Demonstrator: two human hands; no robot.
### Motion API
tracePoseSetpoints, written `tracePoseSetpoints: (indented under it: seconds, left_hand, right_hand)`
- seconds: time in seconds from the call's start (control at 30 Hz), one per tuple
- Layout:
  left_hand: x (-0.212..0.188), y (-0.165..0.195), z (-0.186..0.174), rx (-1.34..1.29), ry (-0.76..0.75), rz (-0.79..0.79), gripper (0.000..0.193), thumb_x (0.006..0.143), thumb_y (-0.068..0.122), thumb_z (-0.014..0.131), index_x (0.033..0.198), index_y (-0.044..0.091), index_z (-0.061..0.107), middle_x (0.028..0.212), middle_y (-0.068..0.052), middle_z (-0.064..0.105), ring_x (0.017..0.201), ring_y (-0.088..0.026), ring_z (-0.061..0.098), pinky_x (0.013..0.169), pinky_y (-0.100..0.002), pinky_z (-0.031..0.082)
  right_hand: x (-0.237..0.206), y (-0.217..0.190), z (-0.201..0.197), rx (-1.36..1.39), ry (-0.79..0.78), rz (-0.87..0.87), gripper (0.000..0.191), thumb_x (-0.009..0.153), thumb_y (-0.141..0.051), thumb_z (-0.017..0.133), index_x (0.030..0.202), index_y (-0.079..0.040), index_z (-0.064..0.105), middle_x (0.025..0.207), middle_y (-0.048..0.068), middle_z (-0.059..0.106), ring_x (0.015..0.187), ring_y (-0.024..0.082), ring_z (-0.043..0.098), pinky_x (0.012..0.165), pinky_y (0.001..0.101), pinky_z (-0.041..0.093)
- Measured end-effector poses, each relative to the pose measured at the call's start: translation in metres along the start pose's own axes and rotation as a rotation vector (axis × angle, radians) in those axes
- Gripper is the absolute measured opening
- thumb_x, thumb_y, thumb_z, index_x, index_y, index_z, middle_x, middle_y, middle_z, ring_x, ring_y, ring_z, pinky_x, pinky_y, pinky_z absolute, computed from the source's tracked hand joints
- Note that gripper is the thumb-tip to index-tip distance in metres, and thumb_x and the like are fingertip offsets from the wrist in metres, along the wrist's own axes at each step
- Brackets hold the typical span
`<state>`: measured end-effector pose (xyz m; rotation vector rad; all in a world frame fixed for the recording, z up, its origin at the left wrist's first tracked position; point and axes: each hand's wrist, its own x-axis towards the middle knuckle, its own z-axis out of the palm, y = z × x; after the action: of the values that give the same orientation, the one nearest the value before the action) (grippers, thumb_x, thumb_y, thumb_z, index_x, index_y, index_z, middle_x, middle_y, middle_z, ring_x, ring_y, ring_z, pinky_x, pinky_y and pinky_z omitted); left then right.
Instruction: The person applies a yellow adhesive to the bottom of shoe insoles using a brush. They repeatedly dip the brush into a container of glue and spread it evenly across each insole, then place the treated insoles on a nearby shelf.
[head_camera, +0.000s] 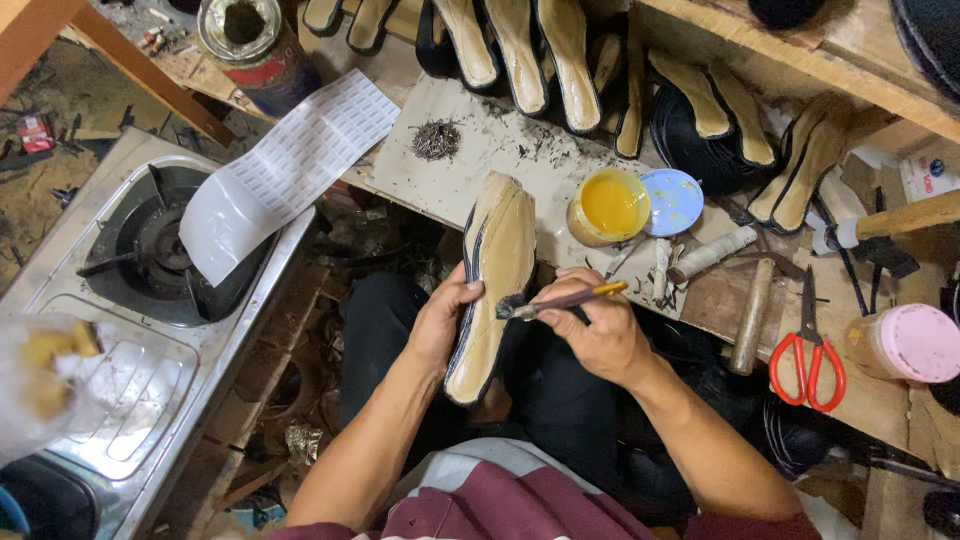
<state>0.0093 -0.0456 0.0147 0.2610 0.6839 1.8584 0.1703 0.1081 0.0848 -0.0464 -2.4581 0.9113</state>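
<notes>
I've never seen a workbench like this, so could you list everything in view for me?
shoe sole: one, tan with dark edge, held over the lap
brush: one, yellow-tipped handle, bristles on the sole
glue pot: one, yellow, on the bench
lid: one, blue, beside the pot
scissors: one, red handles, bench right
hammer: one, wooden handle, bench
finished soles: several, tan and black, back row
nails: small pile, dark, bench
gas stove: one, steel, left
sticker sheet: one, white, over the stove
left hand: grips the sole
right hand: holds the brush
</notes>
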Motion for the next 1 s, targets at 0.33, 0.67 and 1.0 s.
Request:
tracePoseSetpoints:
  seconds: [0.33,0.67,1.0]
  left_hand:
    - [0.008,-0.002,-0.010,-0.173,0.142,0.048,0.057,0.095,0.015,0.050,0.151,0.006,0.047,0.129,-0.011,0.066,0.109,-0.020,0.067,0.096,-0.034,0.053]
    - [0.011,0.006,-0.008,-0.083,0.184,0.167,0.063,0.092,0.015,0.050,0.154,0.007,0.043,0.127,-0.009,0.065,0.107,-0.019,0.064,0.093,-0.033,0.053]
    - [-0.008,0.001,0.013,0.068,0.026,0.154,0.065,0.092,0.011,0.048,0.155,0.002,0.041,0.146,-0.012,0.057,0.130,-0.019,0.058,0.112,-0.032,0.045]
  right_hand:
    - [0.002,-0.037,0.023,0.046,-0.067,-0.223,0.027,0.086,-0.014,0.082,0.105,-0.008,0.065,0.099,0.004,0.073,0.091,0.022,0.070,0.099,0.0501,0.052]
    - [0.008,-0.054,0.016,-0.062,-0.118,-0.275,0.026,0.081,-0.010,0.084,0.101,-0.006,0.067,0.099,0.005,0.073,0.093,0.024,0.069,0.098,0.0517,0.051]
    - [0.015,-0.045,0.002,-0.109,0.031,-0.024,0.014,0.086,-0.007,0.079,0.098,-0.004,0.073,0.096,0.008,0.074,0.096,0.031,0.069,0.090,0.0438,0.056]
